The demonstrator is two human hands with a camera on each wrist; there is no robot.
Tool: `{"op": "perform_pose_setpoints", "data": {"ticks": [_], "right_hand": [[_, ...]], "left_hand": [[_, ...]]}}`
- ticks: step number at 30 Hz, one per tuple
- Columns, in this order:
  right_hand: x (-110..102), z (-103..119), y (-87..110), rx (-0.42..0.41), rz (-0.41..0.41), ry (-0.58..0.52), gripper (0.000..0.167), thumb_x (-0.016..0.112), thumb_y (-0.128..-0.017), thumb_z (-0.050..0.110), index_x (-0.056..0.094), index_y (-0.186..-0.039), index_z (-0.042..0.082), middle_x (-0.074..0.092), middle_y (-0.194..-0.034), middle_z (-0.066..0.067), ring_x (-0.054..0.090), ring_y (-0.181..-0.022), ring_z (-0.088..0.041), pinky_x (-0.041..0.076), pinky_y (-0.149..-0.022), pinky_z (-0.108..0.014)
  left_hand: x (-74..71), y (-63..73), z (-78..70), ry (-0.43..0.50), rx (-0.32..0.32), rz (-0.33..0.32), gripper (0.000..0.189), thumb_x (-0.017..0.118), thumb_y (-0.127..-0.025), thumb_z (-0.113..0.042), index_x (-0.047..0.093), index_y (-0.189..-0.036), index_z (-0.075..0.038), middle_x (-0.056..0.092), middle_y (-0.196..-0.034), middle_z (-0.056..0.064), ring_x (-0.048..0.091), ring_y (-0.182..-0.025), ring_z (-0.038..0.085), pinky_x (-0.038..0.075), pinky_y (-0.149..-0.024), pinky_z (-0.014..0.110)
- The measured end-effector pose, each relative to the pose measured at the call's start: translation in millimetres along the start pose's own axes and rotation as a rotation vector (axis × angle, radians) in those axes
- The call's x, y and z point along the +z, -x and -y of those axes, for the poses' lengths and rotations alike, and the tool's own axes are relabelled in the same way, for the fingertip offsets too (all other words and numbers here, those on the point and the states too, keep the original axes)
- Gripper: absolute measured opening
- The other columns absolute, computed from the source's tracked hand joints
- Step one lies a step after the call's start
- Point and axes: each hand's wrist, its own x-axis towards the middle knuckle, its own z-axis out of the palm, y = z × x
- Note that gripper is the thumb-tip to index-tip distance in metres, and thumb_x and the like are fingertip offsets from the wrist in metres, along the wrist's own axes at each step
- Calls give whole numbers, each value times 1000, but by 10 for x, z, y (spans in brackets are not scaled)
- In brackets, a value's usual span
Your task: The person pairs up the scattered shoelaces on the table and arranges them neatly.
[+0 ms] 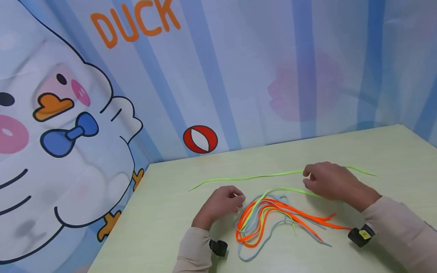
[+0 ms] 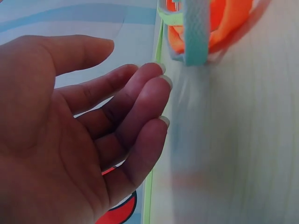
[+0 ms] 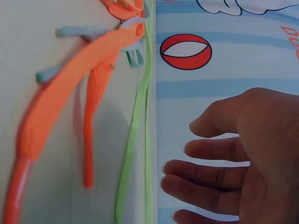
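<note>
My left hand [image 1: 220, 204] hovers at the left side of a loose pile of shoelaces, fingers loosely bent and holding nothing. The pile has orange laces [image 1: 321, 219], grey-blue laces [image 1: 250, 259] and yellow-green laces [image 1: 283, 188], looped at the left with ends trailing right. Behind it a single yellow-green shoelace [image 1: 252, 177] lies stretched nearly straight across the table. Over that lace's right part, my right hand [image 1: 329, 180] covers a stretch of it in the head view. The right wrist view shows its relaxed fingers [image 3: 201, 184] apart from the laces, with nothing between them.
The pale wooden table [image 1: 164, 212] meets a printed backdrop [image 1: 252, 76] along its back edge, with a duck picture at the left. A small black camera [image 1: 219, 248] is on the left wrist and another camera [image 1: 361, 236] is on the right.
</note>
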Motion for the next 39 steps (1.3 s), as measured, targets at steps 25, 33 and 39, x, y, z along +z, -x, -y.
{"op": "perform_pose_setpoints", "data": {"ticks": [25, 33, 39], "right_hand": [[251, 42, 21, -103, 85, 54, 24, 65, -86, 5, 53, -70, 19, 44, -63, 5, 41, -57, -13, 33, -54, -30], [111, 77, 57, -163, 81, -59, 18, 62, -88, 10, 52, -78, 20, 44, -62, 7, 38, -54, -10, 30, -52, -28], [-51, 195, 120, -245, 28, -149, 19, 59, -90, 6, 53, -81, 22, 45, -63, 10, 40, -54, -7, 36, -53, -26]], "left_hand": [[62, 29, -111, -81, -45, 107, 19, 65, -97, -33, 71, -107, -18, 67, -86, -4, 63, -75, 18, 50, -71, 38], [52, 25, -101, -141, 72, 53, 19, 63, -98, -35, 72, -106, -20, 66, -90, -8, 62, -78, 12, 51, -72, 35], [81, 10, -131, -138, 186, -1, 24, 65, -98, -35, 72, -113, -17, 67, -102, -10, 60, -94, 9, 52, -80, 31]]}}
